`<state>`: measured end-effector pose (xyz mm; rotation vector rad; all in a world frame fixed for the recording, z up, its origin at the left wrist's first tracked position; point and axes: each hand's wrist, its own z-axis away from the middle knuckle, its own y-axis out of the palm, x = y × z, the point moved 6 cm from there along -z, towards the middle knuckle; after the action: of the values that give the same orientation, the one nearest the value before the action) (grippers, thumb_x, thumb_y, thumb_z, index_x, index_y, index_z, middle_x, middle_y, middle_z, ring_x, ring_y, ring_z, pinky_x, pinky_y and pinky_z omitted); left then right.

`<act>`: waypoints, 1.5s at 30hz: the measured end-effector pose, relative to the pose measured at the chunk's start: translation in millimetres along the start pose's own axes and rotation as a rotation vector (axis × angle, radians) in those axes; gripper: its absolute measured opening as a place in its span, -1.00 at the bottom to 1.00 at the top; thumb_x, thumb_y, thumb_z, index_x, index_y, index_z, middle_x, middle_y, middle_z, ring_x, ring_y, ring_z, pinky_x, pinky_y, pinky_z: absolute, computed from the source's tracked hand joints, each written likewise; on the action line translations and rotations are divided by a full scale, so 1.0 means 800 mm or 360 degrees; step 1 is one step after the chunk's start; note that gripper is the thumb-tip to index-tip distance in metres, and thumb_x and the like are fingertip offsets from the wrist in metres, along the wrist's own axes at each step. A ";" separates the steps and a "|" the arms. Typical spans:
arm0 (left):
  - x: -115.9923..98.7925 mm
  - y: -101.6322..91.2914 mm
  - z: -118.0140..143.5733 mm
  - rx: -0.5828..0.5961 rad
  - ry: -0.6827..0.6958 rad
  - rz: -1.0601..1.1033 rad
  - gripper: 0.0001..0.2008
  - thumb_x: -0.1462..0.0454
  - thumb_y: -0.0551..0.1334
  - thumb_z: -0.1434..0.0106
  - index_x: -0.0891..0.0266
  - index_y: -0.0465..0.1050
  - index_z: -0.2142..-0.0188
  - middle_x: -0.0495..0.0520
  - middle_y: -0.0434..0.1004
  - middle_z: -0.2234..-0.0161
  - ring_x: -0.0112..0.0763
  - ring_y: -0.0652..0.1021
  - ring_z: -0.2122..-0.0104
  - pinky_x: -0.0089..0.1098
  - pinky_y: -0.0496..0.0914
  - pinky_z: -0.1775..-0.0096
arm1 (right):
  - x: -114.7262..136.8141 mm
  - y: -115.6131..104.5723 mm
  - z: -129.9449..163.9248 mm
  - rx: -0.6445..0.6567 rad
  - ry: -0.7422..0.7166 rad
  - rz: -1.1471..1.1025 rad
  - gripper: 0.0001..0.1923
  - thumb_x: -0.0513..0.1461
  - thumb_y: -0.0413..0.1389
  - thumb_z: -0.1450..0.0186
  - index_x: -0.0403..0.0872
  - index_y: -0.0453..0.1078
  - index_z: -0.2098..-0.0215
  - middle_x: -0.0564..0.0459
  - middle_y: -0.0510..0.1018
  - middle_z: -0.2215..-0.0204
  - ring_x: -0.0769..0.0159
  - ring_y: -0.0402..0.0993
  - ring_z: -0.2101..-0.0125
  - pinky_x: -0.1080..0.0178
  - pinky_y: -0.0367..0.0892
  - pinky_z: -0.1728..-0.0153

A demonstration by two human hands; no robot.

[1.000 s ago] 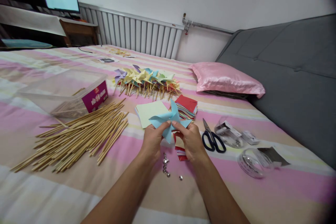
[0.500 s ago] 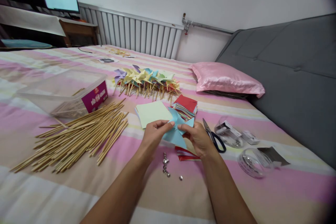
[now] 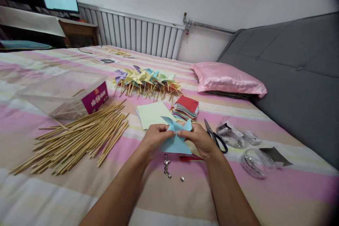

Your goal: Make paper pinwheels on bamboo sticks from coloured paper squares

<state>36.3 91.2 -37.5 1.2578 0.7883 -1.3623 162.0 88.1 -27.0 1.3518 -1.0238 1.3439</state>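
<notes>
A light-blue paper pinwheel (image 3: 174, 144) is held between my two hands above the bed, its upper blades curled and its lower part spread flat. My left hand (image 3: 156, 137) pinches it from the left, thumb at the centre. From the right my right hand (image 3: 199, 137) grips it, its thumb also at the middle. Below lie several small silver studs (image 3: 166, 164), one of them apart from the others. A pale green stack of paper squares (image 3: 153, 111) is just behind my left hand. Red paper (image 3: 189, 158) shows partly under the pinwheel.
Wooden sticks (image 3: 79, 137) lie left, beside a clear plastic box (image 3: 60, 91). Finished pinwheels (image 3: 148, 79) are heaped farther back. A stack of coloured squares (image 3: 186, 104), scissors (image 3: 217, 139) and clear round containers (image 3: 254, 164) lie right. A pink pillow (image 3: 229, 77) rests near the grey headboard (image 3: 286, 53).
The blue pinwheel has been turned in my hands; its lower part now looks broad and flat, and two curled blades stand up on top. Both hands remain on it.
</notes>
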 end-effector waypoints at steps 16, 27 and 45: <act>0.013 -0.034 -0.012 -0.0548 -0.0036 0.0591 -0.76 0.29 0.36 0.25 0.33 0.43 0.53 -0.03 0.46 0.61 -0.51 0.40 0.61 -0.50 0.22 0.55 | 0.033 -0.020 0.008 -0.0561 -0.0615 0.0092 -0.80 -0.21 0.23 -0.08 -0.07 0.40 0.32 0.23 0.35 0.66 0.51 0.24 0.62 0.42 0.18 0.56; 0.010 -0.030 -0.015 -0.0480 -0.0042 0.0798 -0.77 0.33 0.35 0.25 0.32 0.41 0.51 -0.03 0.46 0.60 -0.46 0.41 0.60 -0.46 0.26 0.54 | 0.006 0.033 0.004 0.0193 -0.0407 0.0622 -0.74 -0.35 0.17 -0.08 -0.05 0.52 0.25 0.10 0.57 0.51 0.43 0.45 0.54 0.40 0.32 0.51; 0.000 -0.030 -0.005 -0.0576 0.0192 0.0498 -0.81 0.25 0.35 0.18 0.30 0.39 0.63 -0.11 0.33 0.69 -0.57 0.29 0.64 -0.50 0.10 0.56 | 0.007 0.017 -0.004 -0.0490 -0.0483 0.0450 -0.74 -0.05 0.21 -0.10 -0.09 0.53 0.45 0.04 0.55 0.52 0.38 0.39 0.54 0.32 0.27 0.50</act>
<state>14.2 100.3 -42.6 1.1251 0.8375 -0.8544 148.5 88.5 -21.2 1.2294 -1.6071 1.1377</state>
